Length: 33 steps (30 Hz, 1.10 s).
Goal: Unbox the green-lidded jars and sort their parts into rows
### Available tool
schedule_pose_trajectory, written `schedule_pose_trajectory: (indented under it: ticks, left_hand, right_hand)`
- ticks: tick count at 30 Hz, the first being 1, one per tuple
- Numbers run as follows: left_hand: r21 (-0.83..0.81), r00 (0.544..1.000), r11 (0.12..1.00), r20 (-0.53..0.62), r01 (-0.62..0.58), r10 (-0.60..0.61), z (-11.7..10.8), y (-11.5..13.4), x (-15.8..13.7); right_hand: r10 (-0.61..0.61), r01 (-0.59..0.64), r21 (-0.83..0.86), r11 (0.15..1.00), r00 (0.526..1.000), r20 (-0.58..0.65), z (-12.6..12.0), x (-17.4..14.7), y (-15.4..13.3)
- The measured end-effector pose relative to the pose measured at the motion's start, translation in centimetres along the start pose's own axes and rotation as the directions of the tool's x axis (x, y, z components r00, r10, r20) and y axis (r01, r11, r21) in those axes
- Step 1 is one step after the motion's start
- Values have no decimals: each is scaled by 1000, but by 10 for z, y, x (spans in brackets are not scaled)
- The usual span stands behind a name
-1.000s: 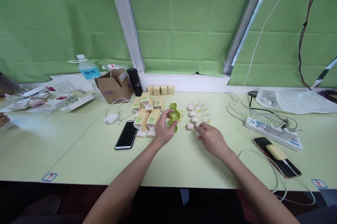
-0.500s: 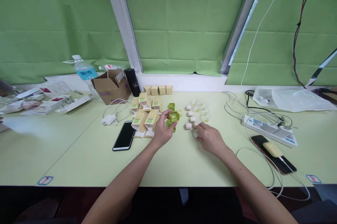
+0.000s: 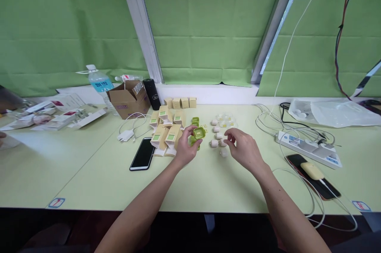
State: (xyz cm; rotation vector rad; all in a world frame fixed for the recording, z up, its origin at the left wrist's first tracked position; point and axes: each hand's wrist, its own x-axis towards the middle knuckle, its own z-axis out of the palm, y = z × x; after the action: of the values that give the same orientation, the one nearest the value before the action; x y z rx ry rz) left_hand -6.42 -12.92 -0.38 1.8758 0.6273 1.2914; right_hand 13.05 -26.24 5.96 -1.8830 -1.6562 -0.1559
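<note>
My left hand (image 3: 186, 150) grips a small green square tray (image 3: 199, 133) by its edges, thumb on the near side. Other green trays (image 3: 195, 120) lie partly hidden behind and under it. Over the table to the right, my right hand (image 3: 242, 148) has curled fingers with a gap between thumb and forefinger; nothing shows in it. Several small pale pink cylindrical pieces (image 3: 214, 143) stand left of its fingertips, one very near them. A whitish translucent piece (image 3: 224, 152) sits just below. Clear plastic rounds with yellow centres (image 3: 225, 119) lie beyond the fingertips.
Tan cartons with green labels (image 3: 172, 138) cluster left of my left hand, beside a black phone (image 3: 142, 154). Behind stand a cardboard box (image 3: 128, 102) and a black flask (image 3: 151, 94). A power strip (image 3: 308, 149), cables and another phone (image 3: 314, 175) lie right.
My right hand has lifted off the whitish piece, which stays on the table, and moved slightly right and away from me. My left hand still holds the green tray.
</note>
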Motion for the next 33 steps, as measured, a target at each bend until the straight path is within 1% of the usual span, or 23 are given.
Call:
schedule_pose_trajectory:
  ticks: [2, 3, 5, 7, 9, 11, 13, 16, 19, 22, 24, 25, 27, 28, 30, 33]
  left_hand:
    - [-30, 1000, 1000, 0, 4, -4, 1, 1, 0]
    - [-45, 1000, 999, 3, 2, -2, 1, 2, 0]
    - [-74, 1000, 997, 19, -2, 4, 1, 5, 0]
    - [-96, 999, 995, 46, -1, 6, 1, 7, 0]
    - [-106, 997, 994, 73, 5, 2, 1, 9, 0]
    - [-119, 995, 993, 96, 15, -4, 1, 8, -1]
    - [-147, 993, 989, 113, 31, -14, 2, 7, -1]
    - [-208, 987, 975, 152, 80, -49, 3, 6, -2]
    - [-258, 977, 957, 194, 136, -87, 5, 6, -4]
    - [-324, 973, 929, 195, 180, -120, 5, 9, -4]
    - [-385, 973, 899, 176, 209, -150, 5, 13, -3]
    - [-408, 970, 884, 167, 230, -175, 4, 16, -1]
    - [-423, 954, 856, 178, 296, -242, 3, 20, 2]
    - [-415, 939, 845, 208, 337, -272, 3, 21, 3]
    - [-398, 899, 817, 307, 418, -311, 2, 22, 6]
    - [-410, 833, 751, 443, 517, -332, 1, 21, 6]
  right_hand:
    - [-99, 119, 127, 985, 983, -155, 12, 10, -9]
    - [-150, 191, 169, 967, 962, -227, 20, 14, -13]
    - [-249, 320, 175, 931, 907, -339, 38, 20, -19]
    - [-320, 398, 143, 906, 867, -382, 54, 23, -23]
    - [-334, 423, 162, 892, 856, -396, 65, 22, -24]
    - [-297, 417, 258, 872, 868, -397, 70, 19, -23]
    - [-236, 386, 403, 830, 897, -374, 71, 16, -22]
    - [-137, 301, 591, 748, 942, -306, 70, 13, -22]
    - [-27, 194, 719, 668, 971, -236, 69, 12, -22]
    - [88, 84, 827, 556, 983, -159, 71, 11, -22]
    - [146, 44, 858, 512, 980, -137, 71, 11, -22]
    - [161, 38, 857, 514, 977, -140, 71, 10, -22]
    - [155, 51, 827, 560, 974, -166, 69, 9, -24]
    - [135, 67, 801, 594, 974, -181, 68, 7, -26]
    - [66, 117, 740, 662, 975, -213, 65, 5, -29]
    - [-46, 209, 652, 729, 965, -258, 62, 3, -32]
